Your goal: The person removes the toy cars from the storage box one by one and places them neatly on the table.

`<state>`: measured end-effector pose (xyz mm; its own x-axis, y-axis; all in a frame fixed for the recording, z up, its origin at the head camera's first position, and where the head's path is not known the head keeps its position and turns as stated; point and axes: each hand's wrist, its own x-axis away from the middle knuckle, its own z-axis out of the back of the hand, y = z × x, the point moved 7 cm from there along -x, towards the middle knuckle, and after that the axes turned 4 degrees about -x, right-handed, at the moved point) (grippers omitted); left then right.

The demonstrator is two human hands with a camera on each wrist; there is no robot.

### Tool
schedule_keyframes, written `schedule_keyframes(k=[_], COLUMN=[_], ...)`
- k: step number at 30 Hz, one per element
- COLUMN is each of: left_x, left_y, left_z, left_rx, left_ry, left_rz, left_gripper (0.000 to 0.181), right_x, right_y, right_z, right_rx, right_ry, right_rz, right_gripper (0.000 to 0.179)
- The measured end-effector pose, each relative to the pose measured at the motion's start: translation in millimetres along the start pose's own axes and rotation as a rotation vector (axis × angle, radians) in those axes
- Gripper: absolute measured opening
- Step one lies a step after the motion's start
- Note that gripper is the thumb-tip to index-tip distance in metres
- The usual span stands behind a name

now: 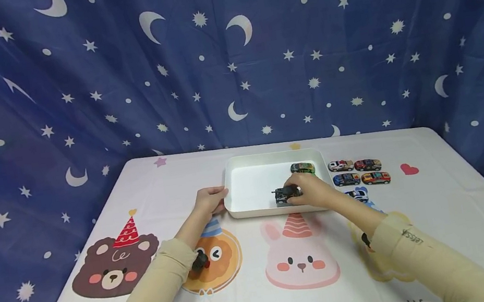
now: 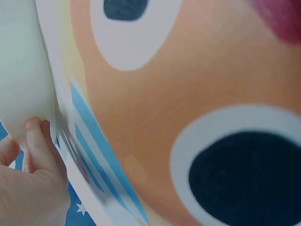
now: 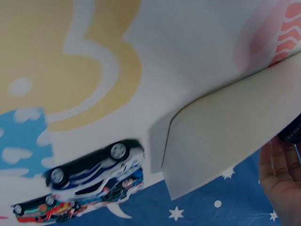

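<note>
A white rectangular tray (image 1: 252, 214) stands at the far middle of the table. My left hand (image 1: 209, 200) pinches its left wall; in the left wrist view the fingers (image 2: 40, 141) lie against the outside of that wall. Inside the tray, toward its front right, my right hand (image 1: 309, 189) grips a small black toy car (image 1: 281, 195) from above, a thin piece sticking out at its left end. Only an edge of the black toy car (image 3: 292, 131) shows in the right wrist view. Behind that hand, a green and orange toy car (image 1: 303, 167) sits in the tray's back right corner.
Right of the tray several toy cars stand close together, among them a white one (image 1: 341, 165), a blue one (image 1: 346, 180), a red and yellow one (image 1: 376, 179) and a white and blue one (image 1: 357, 196). A blue starry curtain (image 1: 278, 82) hangs behind the printed tablecloth (image 1: 253, 281).
</note>
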<state>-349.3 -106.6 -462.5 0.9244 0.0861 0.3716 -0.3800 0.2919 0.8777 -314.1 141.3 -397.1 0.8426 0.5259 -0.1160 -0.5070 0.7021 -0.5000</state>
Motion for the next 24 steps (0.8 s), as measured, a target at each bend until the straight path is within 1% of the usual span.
schedule_keyframes(k=[4, 7, 12, 20, 24], left_x=[-0.6, -0.8, -1.2, -1.5, -1.9], left_y=[-0.2, -0.3, -1.7, -1.8, -2.5], left_z=[0.8, 0.5, -0.2, -0.5, 0.0], left_rx=[-0.004, 0.003, 0.012, 0.010, 0.016], left_ry=[0.003, 0.002, 0.001, -0.001, -0.001], left_rz=[-0.002, 0.000, 0.006, 0.005, 0.006], left_gripper=[0.035, 0.036, 0.035, 0.034, 0.034], right_x=[6.6, 11.3, 19.4, 33.7, 42.9], right_y=[-0.4, 1.3, 2.3, 8.8, 15.1], right_z=[8.9, 13.7, 20.0, 29.4, 35.7], right_rx=[0.020, 0.028, 0.042, 0.049, 0.044], right_ry=[0.018, 0.016, 0.005, -0.003, 0.005], right_rz=[0.003, -0.001, 0.018, 0.061, 0.036], right_gripper=[0.032, 0.034, 0.038, 0.032, 0.032])
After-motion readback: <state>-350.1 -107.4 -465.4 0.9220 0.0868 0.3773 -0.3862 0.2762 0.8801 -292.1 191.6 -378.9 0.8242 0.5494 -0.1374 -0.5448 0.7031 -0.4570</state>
